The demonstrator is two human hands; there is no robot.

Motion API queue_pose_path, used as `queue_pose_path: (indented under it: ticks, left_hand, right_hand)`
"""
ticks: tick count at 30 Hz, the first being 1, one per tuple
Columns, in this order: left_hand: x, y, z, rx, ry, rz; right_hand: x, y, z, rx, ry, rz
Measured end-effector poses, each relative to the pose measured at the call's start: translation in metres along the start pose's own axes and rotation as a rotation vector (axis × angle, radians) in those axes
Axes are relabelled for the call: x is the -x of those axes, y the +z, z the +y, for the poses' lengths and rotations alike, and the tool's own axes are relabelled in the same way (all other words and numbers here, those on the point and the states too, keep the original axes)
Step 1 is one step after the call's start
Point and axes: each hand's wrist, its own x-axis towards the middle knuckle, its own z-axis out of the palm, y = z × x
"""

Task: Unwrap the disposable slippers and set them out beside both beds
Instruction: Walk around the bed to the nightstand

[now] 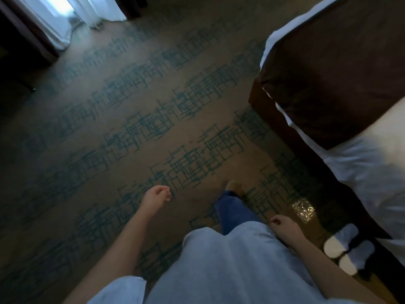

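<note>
A pair of white disposable slippers (pixel 344 249) lies side by side on the carpet at the lower right, close against the bed (pixel 361 163). A crumpled clear plastic wrapper (pixel 303 209) lies on the carpet just beyond them. My right hand (pixel 282 227) hangs to the left of the slippers, fingers curled in, with nothing in it. Out over the carpet, my left hand (pixel 156 195) has its fingers loosely curled and is empty too. Both hands are apart from the slippers and the wrapper.
The bed with white sheets and a dark brown runner (pixel 333 69) fills the right side. Patterned carpet (pixel 131 119) spreads across the middle. White curtains (pixel 65 20) and dark furniture (pixel 15 62) stand at the far left. My leg and foot (pixel 233 189) step forward.
</note>
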Motion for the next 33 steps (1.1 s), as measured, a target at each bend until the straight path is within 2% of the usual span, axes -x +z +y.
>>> queue_pose_path:
  ticks: [4, 10, 19, 21, 24, 29, 33]
  left_hand:
    - [-0.043, -0.006, 0.030, 0.014, -0.018, -0.021]
    - [-0.108, -0.047, 0.070, -0.048, -0.148, -0.063]
    - [-0.228, -0.119, 0.151, 0.108, -0.198, -0.023]
    - [-0.262, -0.136, 0.177, 0.097, -0.145, -0.045]
    - [-0.330, -0.181, 0.222, -0.047, -0.040, -0.087]
    - [-0.429, -0.261, 0.321, -0.243, 0.007, -0.117]
    - [-0.487, -0.276, 0.417, -0.294, 0.083, -0.165]
  right_hand:
    - [-0.048, -0.015, -0.067, 0.035, -0.017, -0.041]
    - [-0.118, -0.062, -0.192, 0.124, -0.057, -0.068]
    - [-0.214, -0.141, -0.407, 0.034, -0.163, -0.027]
    - [-0.233, -0.144, -0.443, 0.020, -0.143, -0.014]
    - [-0.255, -0.140, -0.491, -0.014, -0.084, -0.006]
    - [-0.268, -0.119, -0.557, -0.149, 0.011, 0.071]
    - [-0.266, -0.111, -0.593, -0.227, 0.042, 0.090]
